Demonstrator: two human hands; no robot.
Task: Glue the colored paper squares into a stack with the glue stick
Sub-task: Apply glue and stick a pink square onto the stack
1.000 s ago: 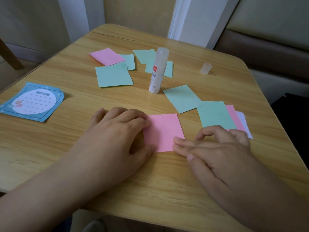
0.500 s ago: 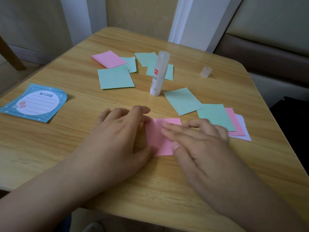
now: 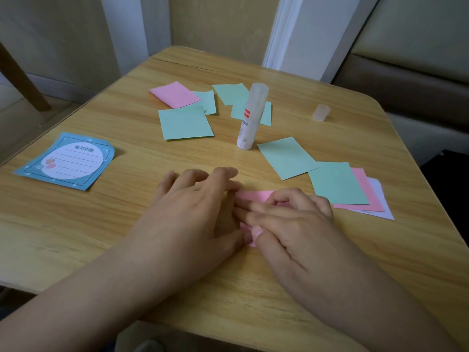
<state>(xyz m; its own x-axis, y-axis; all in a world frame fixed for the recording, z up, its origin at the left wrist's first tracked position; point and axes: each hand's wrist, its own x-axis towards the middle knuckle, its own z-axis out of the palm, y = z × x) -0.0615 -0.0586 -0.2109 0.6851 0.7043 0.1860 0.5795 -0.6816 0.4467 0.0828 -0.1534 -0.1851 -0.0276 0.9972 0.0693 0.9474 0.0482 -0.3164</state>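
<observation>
You're sliding your right hand [image 3: 291, 219] leftward across the pink square [image 3: 256, 194], just in front of the glue stick [image 3: 251, 118], both grips released and flat, left hand [image 3: 198, 199] steadying, pressing the bond down.

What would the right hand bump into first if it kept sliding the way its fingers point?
The right hand lies on the pink square, fingers pointing left. It would likely meet the left hand almost at once; their fingertips look nearly touching, though depth is unclear.

Paper squares [image 3: 186, 123] mint green, pink, one lilac — glue stick [image 3: 251, 118] white, red label; notepad [image 3: 68, 161] blue, white oval.
</observation>
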